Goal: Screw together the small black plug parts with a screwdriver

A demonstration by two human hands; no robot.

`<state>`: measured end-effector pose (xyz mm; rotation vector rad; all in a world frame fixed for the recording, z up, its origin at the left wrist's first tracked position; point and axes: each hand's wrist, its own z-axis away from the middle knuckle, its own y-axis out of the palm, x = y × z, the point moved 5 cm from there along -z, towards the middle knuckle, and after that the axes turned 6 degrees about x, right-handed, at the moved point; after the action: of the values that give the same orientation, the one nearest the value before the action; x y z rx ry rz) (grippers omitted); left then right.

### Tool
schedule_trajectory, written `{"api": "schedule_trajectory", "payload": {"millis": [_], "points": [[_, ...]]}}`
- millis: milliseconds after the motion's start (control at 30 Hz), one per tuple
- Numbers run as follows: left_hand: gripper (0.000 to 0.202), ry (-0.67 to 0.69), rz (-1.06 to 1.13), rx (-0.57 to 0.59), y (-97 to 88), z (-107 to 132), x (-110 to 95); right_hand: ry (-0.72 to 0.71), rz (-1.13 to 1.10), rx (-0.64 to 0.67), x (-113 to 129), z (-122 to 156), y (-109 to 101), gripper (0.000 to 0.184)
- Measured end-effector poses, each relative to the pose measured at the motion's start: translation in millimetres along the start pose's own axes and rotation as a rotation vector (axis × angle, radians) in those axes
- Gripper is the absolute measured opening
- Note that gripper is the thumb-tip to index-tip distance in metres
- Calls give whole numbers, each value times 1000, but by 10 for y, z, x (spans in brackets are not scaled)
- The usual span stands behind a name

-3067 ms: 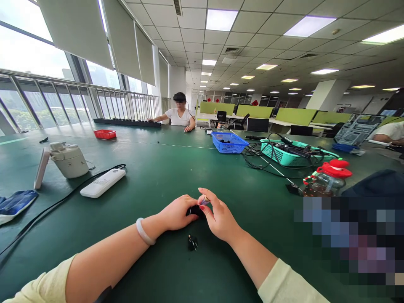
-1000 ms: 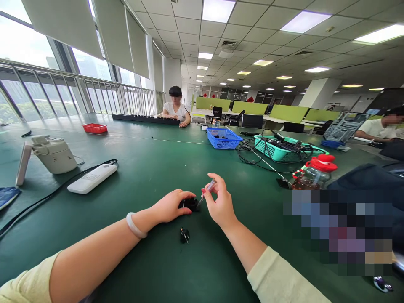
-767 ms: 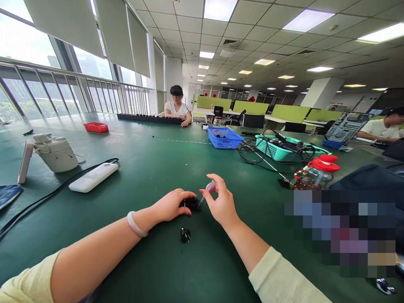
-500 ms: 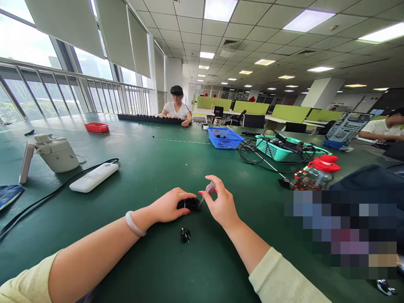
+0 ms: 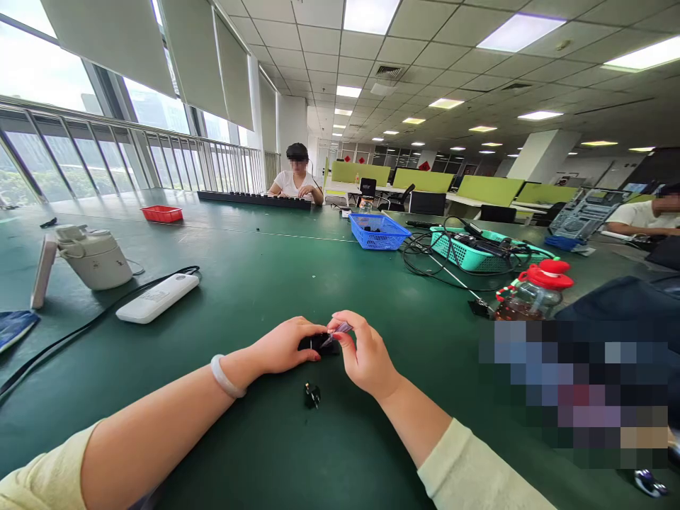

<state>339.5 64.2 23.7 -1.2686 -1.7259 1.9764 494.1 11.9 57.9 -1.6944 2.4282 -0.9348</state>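
My left hand (image 5: 281,346) is closed around a small black block-shaped part (image 5: 315,343), holding it down on the green table. My right hand (image 5: 370,358) pinches a slim tool with a translucent purple handle (image 5: 343,328). The tool is tilted, and its lower end points down onto the black part, close to my left fingertips. Whether the tip sits inside the part cannot be made out. Just in front of my hands lies a small black piece with metal bits (image 5: 312,395), touched by neither hand.
A white power strip (image 5: 158,299) with a black cable and a cream cup (image 5: 95,258) stand left. Beyond are a red tray (image 5: 162,214), a blue basket (image 5: 380,234) and a teal basket (image 5: 465,258) of cables. A red-lidded jar (image 5: 534,290) is right. A person sits opposite.
My right hand has moved slightly left and tipped the tool lower over the black part. My left hand has stayed put. The person opposite has drawn a hand back from the table.
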Motion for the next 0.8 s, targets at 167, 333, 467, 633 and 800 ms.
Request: {"api": "schedule_trajectory", "payload": {"millis": [167, 333, 467, 633, 800], "points": [[32, 33, -16, -9, -4, 0, -7, -30, -13, 81, 17, -16, 66, 40], [24, 85, -47, -31, 12, -7, 4, 43, -69, 125, 2, -32, 99, 39], [28, 102, -65, -29, 19, -9, 6, 120, -97, 87, -50, -24, 71, 39], [38, 70, -65, -22, 14, -6, 15, 84, -108, -102, -46, 5, -40, 40], [43, 60, -80, -24, 21, -9, 30, 121, -76, -87, -86, 4, -2, 35]]}}
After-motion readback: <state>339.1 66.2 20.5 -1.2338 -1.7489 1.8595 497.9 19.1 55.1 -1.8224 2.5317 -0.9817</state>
